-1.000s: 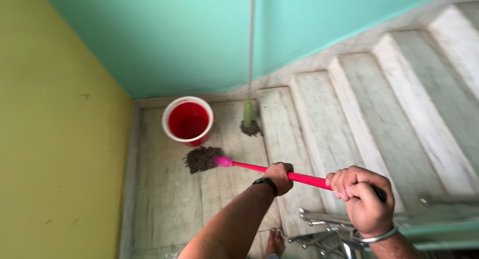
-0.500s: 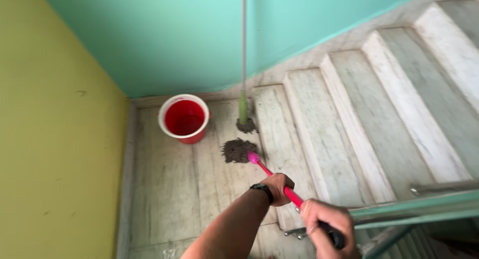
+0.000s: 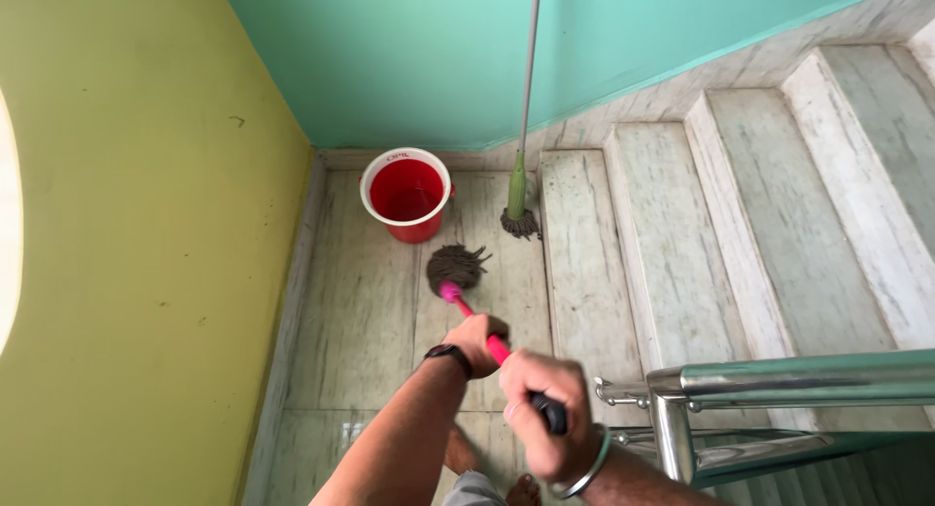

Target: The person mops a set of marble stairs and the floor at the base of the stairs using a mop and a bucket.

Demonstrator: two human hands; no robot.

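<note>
A: Where was the pink-handled mop with the dark stringy head (image 3: 458,266) at that moment?

B: Its head lay flat on the pale marble landing floor (image 3: 351,321), a little above the middle of the frame and just below the red plastic bucket with the white rim (image 3: 406,194). The handle ran down and to the right into both hands.

A: How were the hands placed on it?

B: The left hand (image 3: 479,338), with a black watch at the wrist, was closed round the pink shaft lower on the pole, nearer the head. The right hand (image 3: 541,413), wearing a metal bangle, was closed round the black end of the handle near the bottom of the frame. Spaced like that, I'd judge one hand steered while the other pushed from the end.

A: Each grip was tight, then?

B: Both were wrapped fully round the handle, fingers curled, no gap showing.

A: And the other mop?

B: A green-socketed mop with a grey metal pole (image 3: 519,189) stood propped against the turquoise wall (image 3: 438,48), its head on the floor just right of the bucket, apart from the pink one. It seemed parked there out of the way.

A: Anything else close by?

B: A polished steel stair railing (image 3: 779,379) at lower right, and marble steps (image 3: 672,243) rising toward the upper right.
</note>
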